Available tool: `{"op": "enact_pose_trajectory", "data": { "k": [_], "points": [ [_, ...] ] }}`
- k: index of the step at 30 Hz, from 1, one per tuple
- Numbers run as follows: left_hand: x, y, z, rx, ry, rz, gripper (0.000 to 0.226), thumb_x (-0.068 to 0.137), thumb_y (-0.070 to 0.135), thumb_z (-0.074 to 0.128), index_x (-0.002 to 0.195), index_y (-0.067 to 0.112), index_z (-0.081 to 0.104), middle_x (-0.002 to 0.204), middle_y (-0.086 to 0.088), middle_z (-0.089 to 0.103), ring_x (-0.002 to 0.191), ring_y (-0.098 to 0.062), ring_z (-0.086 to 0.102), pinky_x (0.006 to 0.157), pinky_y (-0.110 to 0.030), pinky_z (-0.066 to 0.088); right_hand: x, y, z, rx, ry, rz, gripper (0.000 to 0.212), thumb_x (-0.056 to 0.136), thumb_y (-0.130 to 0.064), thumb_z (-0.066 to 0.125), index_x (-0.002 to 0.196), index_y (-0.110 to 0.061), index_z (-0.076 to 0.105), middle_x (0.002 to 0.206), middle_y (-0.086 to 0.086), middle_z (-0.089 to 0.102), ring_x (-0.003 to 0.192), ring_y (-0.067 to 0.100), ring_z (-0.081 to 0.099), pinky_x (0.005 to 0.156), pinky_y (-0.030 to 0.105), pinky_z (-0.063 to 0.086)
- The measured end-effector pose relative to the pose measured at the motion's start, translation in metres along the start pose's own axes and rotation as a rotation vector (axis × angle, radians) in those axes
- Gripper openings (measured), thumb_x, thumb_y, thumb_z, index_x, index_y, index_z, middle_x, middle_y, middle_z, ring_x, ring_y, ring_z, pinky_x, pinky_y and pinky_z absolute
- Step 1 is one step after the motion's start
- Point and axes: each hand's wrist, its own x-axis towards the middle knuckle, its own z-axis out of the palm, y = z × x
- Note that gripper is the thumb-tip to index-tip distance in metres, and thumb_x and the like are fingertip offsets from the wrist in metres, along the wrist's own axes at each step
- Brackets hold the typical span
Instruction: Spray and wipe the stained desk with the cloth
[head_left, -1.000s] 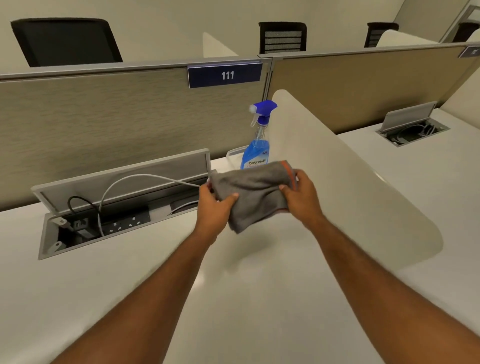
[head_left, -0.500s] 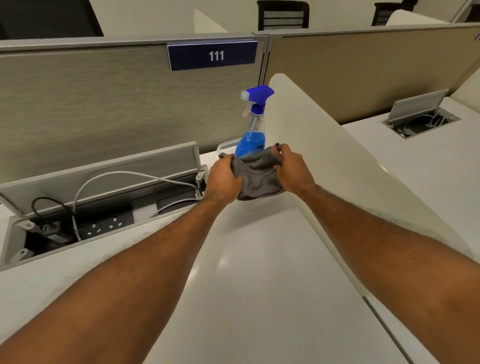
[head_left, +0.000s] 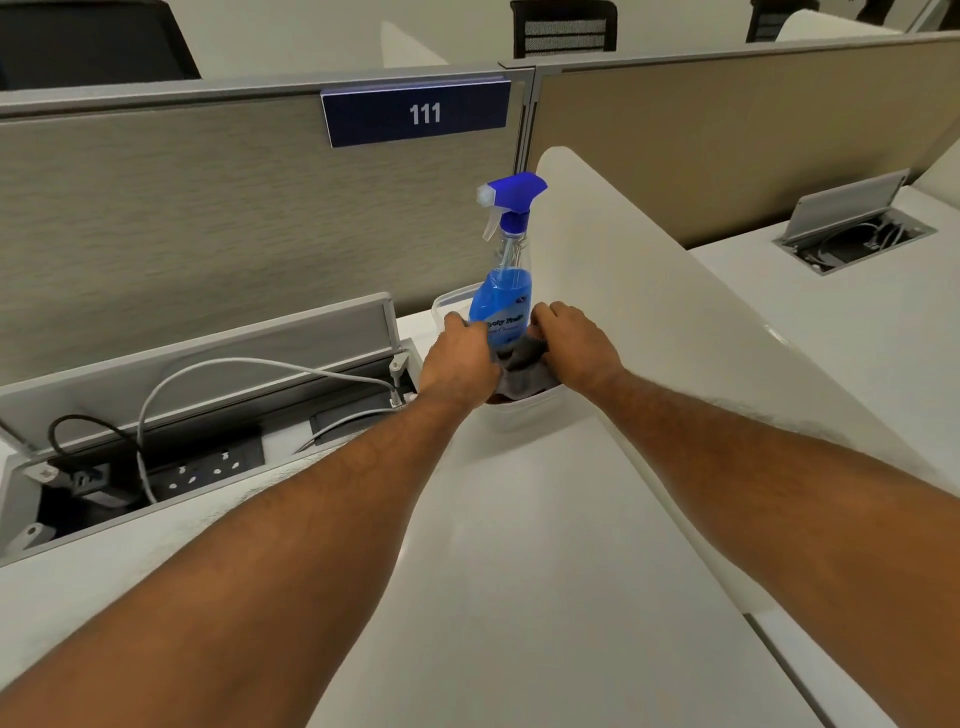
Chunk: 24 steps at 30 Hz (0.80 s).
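A grey cloth (head_left: 524, 370) sits bunched in a clear plastic tub (head_left: 524, 415) at the back of the white desk (head_left: 519, 571). My left hand (head_left: 457, 364) and my right hand (head_left: 576, 345) both grip the cloth, one on each side, and press it down inside the tub. A spray bottle (head_left: 505, 291) with blue liquid and a blue trigger head stands upright in the same tub, just behind the cloth and between my hands. I see no stain on the desk surface.
An open cable tray (head_left: 171, 457) with sockets and wires lies at the left. A curved white divider (head_left: 649, 312) rises right of the tub. A beige partition (head_left: 208, 218) marked 111 closes off the back. A neighbouring desk (head_left: 857, 338) is at the right.
Both hands have carried the folded cloth away from me and down into the tub in front of the spray bottle. The camera has moved closer to the partition.
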Motion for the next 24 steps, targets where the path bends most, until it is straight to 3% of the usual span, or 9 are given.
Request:
{"op": "enact_pose_trajectory", "data": {
  "k": [2, 6, 8, 11, 12, 14, 16, 21, 24],
  "points": [
    [-0.002, 0.002, 0.001, 0.139, 0.069, 0.048, 0.042, 0.084, 0.033, 0.07, 0.121, 0.017, 0.057, 0.121, -0.008, 0.043, 0.11, -0.022, 0.047, 0.095, -0.037, 0.049, 0.001, 0.0, 0.002, -0.097, 0.046, -0.018, 0.043, 0.088, -0.026, 0.07, 0.124, -0.015, 0.05, 0.117, 0.01, 0.053, 0.103, 0.023, 0.051, 0.089, 0.035, 0.05],
    [-0.004, 0.001, -0.002, 0.259, 0.092, 0.327, 0.032, 0.095, 0.048, 0.05, 0.09, 0.021, 0.066, 0.09, -0.001, 0.062, 0.082, -0.017, 0.052, 0.084, -0.036, 0.043, 0.0, -0.001, -0.005, -0.183, 0.106, -0.175, 0.024, 0.089, -0.027, 0.064, 0.107, -0.011, 0.063, 0.107, 0.009, 0.058, 0.096, 0.023, 0.052, 0.077, 0.033, 0.043],
    [-0.009, -0.002, -0.001, 0.375, -0.039, 0.437, 0.042, 0.098, 0.052, 0.037, 0.07, 0.025, 0.052, 0.067, 0.002, 0.056, 0.068, -0.017, 0.05, 0.092, -0.038, 0.042, -0.004, -0.002, -0.007, -0.104, -0.044, -0.173, 0.021, 0.091, -0.025, 0.055, 0.1, -0.01, 0.066, 0.105, 0.01, 0.063, 0.09, 0.026, 0.058, 0.07, 0.033, 0.042],
    [-0.015, -0.005, 0.001, 0.452, -0.18, 0.504, 0.046, 0.098, 0.056, 0.03, 0.063, 0.029, 0.042, 0.068, 0.004, 0.049, 0.084, -0.017, 0.054, 0.113, -0.045, 0.029, -0.011, 0.002, -0.008, -0.066, -0.33, -0.136, 0.031, 0.096, -0.026, 0.042, 0.11, -0.013, 0.067, 0.131, 0.012, 0.058, 0.088, 0.024, 0.058, 0.077, 0.033, 0.046],
    [-0.016, -0.005, 0.002, 0.47, -0.219, 0.508, 0.046, 0.097, 0.058, 0.03, 0.069, 0.029, 0.051, 0.073, 0.004, 0.052, 0.096, -0.018, 0.057, 0.116, -0.046, 0.024, -0.012, 0.003, -0.009, -0.079, -0.377, -0.12, 0.035, 0.097, -0.028, 0.04, 0.114, -0.013, 0.066, 0.139, 0.014, 0.054, 0.094, 0.026, 0.06, 0.084, 0.036, 0.049],
    [-0.014, -0.004, 0.005, 0.574, -0.302, 0.508, 0.055, 0.091, 0.069, 0.032, 0.112, 0.029, 0.063, 0.101, 0.001, 0.066, 0.122, -0.021, 0.053, 0.12, -0.049, 0.017, -0.012, 0.002, -0.009, -0.121, -0.443, -0.083, 0.04, 0.099, -0.032, 0.036, 0.123, -0.013, 0.063, 0.142, 0.015, 0.053, 0.108, 0.028, 0.06, 0.094, 0.038, 0.046],
    [-0.012, -0.002, 0.009, 0.679, -0.376, 0.509, 0.076, 0.083, 0.08, 0.036, 0.14, 0.03, 0.046, 0.125, 0.003, 0.063, 0.131, -0.022, 0.046, 0.121, -0.047, 0.016, -0.013, -0.004, -0.009, -0.114, -0.514, -0.081, 0.044, 0.101, -0.037, 0.033, 0.135, -0.019, 0.055, 0.145, 0.014, 0.051, 0.121, 0.027, 0.054, 0.102, 0.039, 0.04],
    [-0.005, 0.004, 0.017, 0.793, -0.439, 0.483, 0.069, 0.082, 0.063, 0.062, 0.138, 0.024, 0.048, 0.119, 0.003, 0.064, 0.118, -0.021, 0.054, 0.114, -0.039, 0.033, -0.016, -0.012, -0.012, 0.139, -0.595, -0.138, 0.046, 0.104, -0.038, 0.037, 0.147, -0.025, 0.042, 0.149, 0.009, 0.046, 0.114, 0.014, 0.038, 0.1, 0.03, 0.026],
    [-0.003, 0.001, 0.017, 0.737, -0.452, 0.454, 0.066, 0.083, 0.054, 0.066, 0.139, 0.026, 0.045, 0.123, 0.002, 0.062, 0.118, -0.022, 0.052, 0.106, -0.038, 0.044, -0.016, -0.016, -0.016, 0.133, -0.616, -0.135, 0.046, 0.105, -0.037, 0.037, 0.149, -0.024, 0.039, 0.152, 0.01, 0.041, 0.135, 0.025, 0.036, 0.114, 0.039, 0.022]
  ]
}}
